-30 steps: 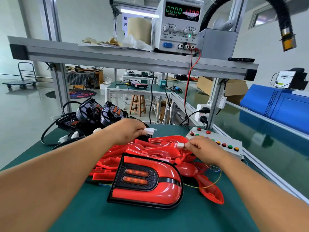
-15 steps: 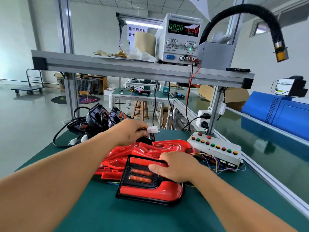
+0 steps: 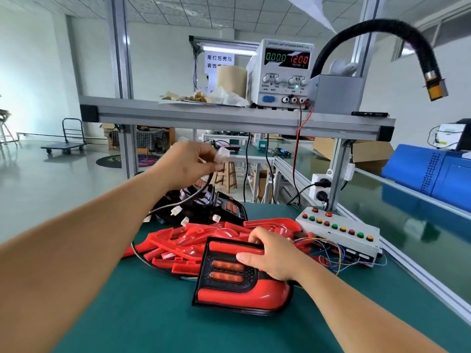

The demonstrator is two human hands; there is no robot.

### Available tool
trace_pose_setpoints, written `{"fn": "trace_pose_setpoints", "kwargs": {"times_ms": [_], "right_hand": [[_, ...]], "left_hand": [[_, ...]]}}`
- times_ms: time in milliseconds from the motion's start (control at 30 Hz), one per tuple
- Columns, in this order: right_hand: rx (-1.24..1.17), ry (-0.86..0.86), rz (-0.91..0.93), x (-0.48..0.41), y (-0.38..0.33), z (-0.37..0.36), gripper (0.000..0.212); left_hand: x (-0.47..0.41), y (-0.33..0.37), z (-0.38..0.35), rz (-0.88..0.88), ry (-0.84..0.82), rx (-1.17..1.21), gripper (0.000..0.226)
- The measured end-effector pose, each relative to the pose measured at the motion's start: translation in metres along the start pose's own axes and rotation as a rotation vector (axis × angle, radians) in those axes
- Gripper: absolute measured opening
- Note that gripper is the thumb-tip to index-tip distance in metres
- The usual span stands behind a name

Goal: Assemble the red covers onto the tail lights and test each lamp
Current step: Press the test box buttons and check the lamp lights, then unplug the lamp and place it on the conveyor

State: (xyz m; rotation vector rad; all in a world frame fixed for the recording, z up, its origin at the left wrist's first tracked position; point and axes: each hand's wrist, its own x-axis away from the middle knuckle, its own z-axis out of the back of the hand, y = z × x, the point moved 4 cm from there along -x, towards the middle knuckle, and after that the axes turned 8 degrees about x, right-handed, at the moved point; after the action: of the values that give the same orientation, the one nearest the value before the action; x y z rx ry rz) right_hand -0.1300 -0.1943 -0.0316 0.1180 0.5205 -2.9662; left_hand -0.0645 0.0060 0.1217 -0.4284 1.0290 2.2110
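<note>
Centre of frame: a white connector [image 3: 222, 156] is being pinched at the fingertips of the left hand [image 3: 188, 165], raised just below the aluminium shelf beam [image 3: 229, 115]. Its black cable [image 3: 201, 189] is being trailed down toward the black lamp housings [image 3: 204, 207] at the back of the mat.

Lower centre: the tail light [image 3: 239, 289], red cover fitted, is being gripped by the right hand [image 3: 270, 253] on the green mat [image 3: 127, 314], fingers curled over its far edge, thumb laid on the dark face.

Bare mat is being left open on its near and left sides, toward the bottom of the frame. Its far side is being crowded by the heap of loose red covers [image 3: 188, 240]. To the right, the button box [image 3: 339, 230] and its coloured wires [image 3: 331, 253] are lying near the hand. At the lower right the mat is being bounded by a metal rail [image 3: 420, 273].

Upper centre: 0.000 and 12.00 are being shown on the power supply [image 3: 283, 72]. Upper right: a black hose [image 3: 382, 29] is arching over.
</note>
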Motion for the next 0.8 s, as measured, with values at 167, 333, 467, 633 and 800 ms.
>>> {"fn": "trace_pose_setpoints", "kwargs": {"times_ms": [167, 333, 467, 633, 800], "right_hand": [[-0.177, 0.004, 0.065, 0.004, -0.003, 0.002, 0.042], [-0.490, 0.070, 0.052, 0.007, 0.003, 0.004, 0.029], [-0.827, 0.197, 0.002, 0.008, 0.010, 0.007, 0.046], [-1.129, 0.312, -0.062, 0.005, 0.021, 0.008, 0.050], [-1.254, 0.350, -0.175, 0.000, 0.026, 0.003, 0.043]], "left_hand": [[-0.004, 0.031, 0.043, -0.094, 0.215, 0.262, 0.011], [-0.002, 0.047, 0.081, -0.249, 0.500, 0.749, 0.007], [0.010, 0.027, 0.082, -0.250, 0.680, 1.227, 0.006], [0.040, -0.037, 0.022, 0.124, 0.861, 1.496, 0.008], [0.084, -0.077, -0.062, 0.415, 0.815, 1.451, 0.018]]}}
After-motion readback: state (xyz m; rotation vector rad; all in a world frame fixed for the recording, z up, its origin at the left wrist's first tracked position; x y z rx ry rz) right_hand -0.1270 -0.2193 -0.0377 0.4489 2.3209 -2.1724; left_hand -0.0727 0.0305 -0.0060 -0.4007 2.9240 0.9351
